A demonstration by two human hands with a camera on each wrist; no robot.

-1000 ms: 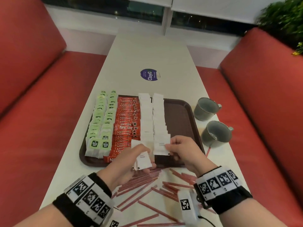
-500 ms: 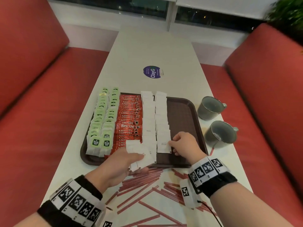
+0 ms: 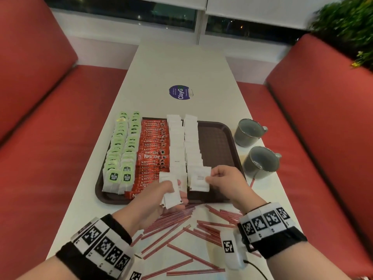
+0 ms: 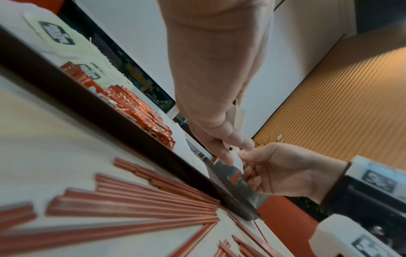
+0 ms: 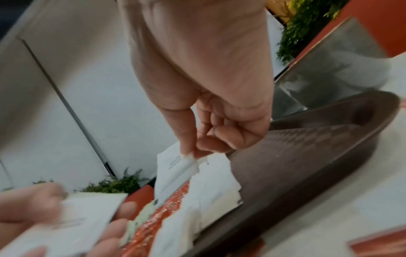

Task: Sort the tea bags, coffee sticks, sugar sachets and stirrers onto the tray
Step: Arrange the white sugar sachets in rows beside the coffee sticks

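A brown tray (image 3: 218, 138) holds rows of green tea bags (image 3: 121, 150), red coffee sticks (image 3: 153, 150) and two columns of white sugar sachets (image 3: 184, 146). My left hand (image 3: 161, 196) grips a small stack of white sugar sachets (image 3: 171, 194) over the tray's near edge. My right hand (image 3: 222, 178) pinches one white sachet (image 3: 198, 179) at the near end of the right column; the right wrist view shows thumb and forefinger (image 5: 186, 139) on its edge (image 5: 175, 163). Red stirrers (image 3: 181, 233) lie scattered on the table in front of the tray.
Two grey mugs (image 3: 249, 132) (image 3: 261, 162) stand right of the tray. One stirrer (image 3: 252, 181) lies by the nearer mug. A round blue sticker (image 3: 180, 92) marks the white table beyond the tray. Red sofas flank both sides; a plant (image 3: 347, 25) is far right.
My right hand set a sachet down onto the right column, and now pinches a sachet at that column's near end. My left hand stayed over the tray's near edge with its stack.
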